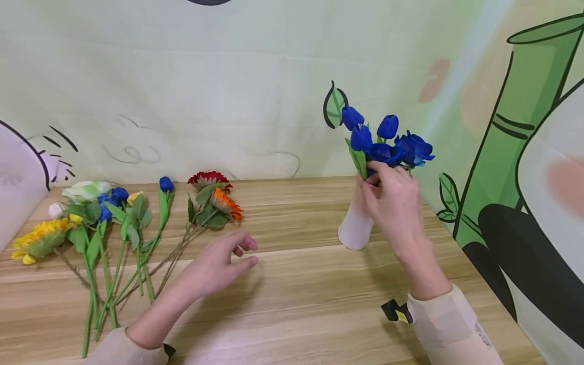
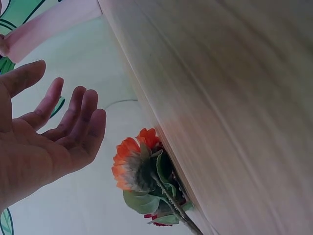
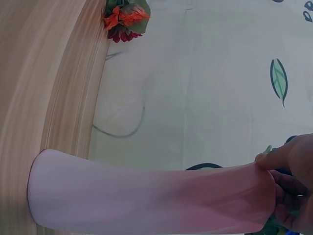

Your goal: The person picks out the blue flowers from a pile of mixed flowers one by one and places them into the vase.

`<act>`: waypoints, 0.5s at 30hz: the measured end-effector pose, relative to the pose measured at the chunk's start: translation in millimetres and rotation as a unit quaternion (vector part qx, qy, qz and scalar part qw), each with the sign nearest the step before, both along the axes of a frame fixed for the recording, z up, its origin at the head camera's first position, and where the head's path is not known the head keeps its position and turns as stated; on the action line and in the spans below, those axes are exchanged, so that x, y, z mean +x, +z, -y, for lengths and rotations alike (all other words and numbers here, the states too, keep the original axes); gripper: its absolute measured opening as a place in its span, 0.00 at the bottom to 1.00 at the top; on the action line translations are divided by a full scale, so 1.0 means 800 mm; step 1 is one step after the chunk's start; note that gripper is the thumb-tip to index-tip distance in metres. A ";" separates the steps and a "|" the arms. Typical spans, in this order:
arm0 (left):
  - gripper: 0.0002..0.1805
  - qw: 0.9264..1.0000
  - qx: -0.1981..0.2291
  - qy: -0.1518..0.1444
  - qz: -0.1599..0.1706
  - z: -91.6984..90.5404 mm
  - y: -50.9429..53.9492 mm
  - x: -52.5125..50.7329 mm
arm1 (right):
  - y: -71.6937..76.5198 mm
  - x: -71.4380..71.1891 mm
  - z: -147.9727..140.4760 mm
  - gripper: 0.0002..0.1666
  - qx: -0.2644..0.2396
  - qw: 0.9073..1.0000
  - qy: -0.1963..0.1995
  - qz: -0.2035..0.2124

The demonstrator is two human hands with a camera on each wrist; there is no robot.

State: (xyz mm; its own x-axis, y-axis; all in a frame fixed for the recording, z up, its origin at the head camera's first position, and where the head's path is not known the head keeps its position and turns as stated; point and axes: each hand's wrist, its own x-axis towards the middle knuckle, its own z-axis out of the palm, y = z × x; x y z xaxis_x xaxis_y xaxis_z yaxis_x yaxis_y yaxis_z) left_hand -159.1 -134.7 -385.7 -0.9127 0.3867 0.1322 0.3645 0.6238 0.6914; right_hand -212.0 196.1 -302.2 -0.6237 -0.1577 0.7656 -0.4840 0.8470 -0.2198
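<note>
Backdrop (image 1: pixel 255 101), pale green with printed bamboo and leaves, rises from 12 o'clock behind a wood-grained worktop (image 1: pixel 296 294). Across the worktop lies a spread of loose flowers (image 1: pixel 133 218), stems crossing, at about 9 o'clock from the left hand (image 1: pixel 219 263); a sunflower (image 1: pixel 43 241) sits at its outer edge. The pale vase (image 1: pixel 355 228) stands on its base between 2 and 3 o'clock from that same hand. Of the hands, the left hangs over the wood with thumb apart and fingers loosely bent, holding nothing; the right (image 1: pixel 397 203) is drawn narrow at the vase's mouth, though whether it pinches a stem or the rim is hidden. Blue roses (image 1: pixel 415 148) and blue tulips (image 1: pixel 361 138) rise near 1 o'clock above the vase, with a green leaf (image 1: pixel 359 161) by the fingertips. The step in hand seems to be settling these blooms. To do it well, I would work low on the stems rather than on petals, press gently straight down the vase's axis, and ease the leaf clear of the rim. Steadying the base with the free left hand would guard against tipping, since the tall vase probably rocks easily.
</note>
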 end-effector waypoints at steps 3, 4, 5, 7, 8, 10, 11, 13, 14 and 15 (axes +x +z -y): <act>0.12 1.000 0.000 0.001 0.002 0.001 0.001 0.000 | -0.001 0.001 0.001 0.17 0.003 1.000 -0.005 0.001; 0.11 1.000 -0.001 0.001 0.003 0.002 0.001 0.000 | -0.001 0.001 0.001 0.18 0.004 1.000 -0.008 0.000; 0.11 1.000 0.001 0.001 0.006 0.002 0.001 0.000 | -0.001 0.001 0.001 0.18 0.004 1.000 -0.011 -0.001; 0.11 1.000 0.002 0.004 0.012 0.003 0.002 -0.001 | -0.001 0.003 0.002 0.18 0.001 1.000 -0.015 -0.006; 0.11 1.000 0.001 0.004 0.013 0.004 0.003 -0.001 | 0.000 0.004 0.002 0.18 -0.004 1.000 -0.015 -0.010; 0.11 1.000 0.001 0.005 0.016 0.005 0.003 -0.001 | 0.002 0.006 0.005 0.18 -0.016 1.000 -0.014 -0.022; 0.11 1.000 -0.001 0.006 0.016 0.005 0.004 -0.001 | 0.003 0.008 0.006 0.17 -0.024 0.999 -0.011 -0.030; 0.11 1.000 -0.004 0.008 0.017 0.006 0.004 -0.001 | 0.007 0.011 0.010 0.16 -0.032 0.998 -0.003 -0.047; 0.11 1.000 -0.005 0.009 0.017 0.006 0.005 -0.001 | 0.009 0.013 0.012 0.16 -0.032 0.998 0.001 -0.054; 0.11 1.000 -0.004 0.010 0.017 0.007 0.005 -0.001 | 0.010 0.015 0.014 0.15 -0.032 0.998 0.009 -0.061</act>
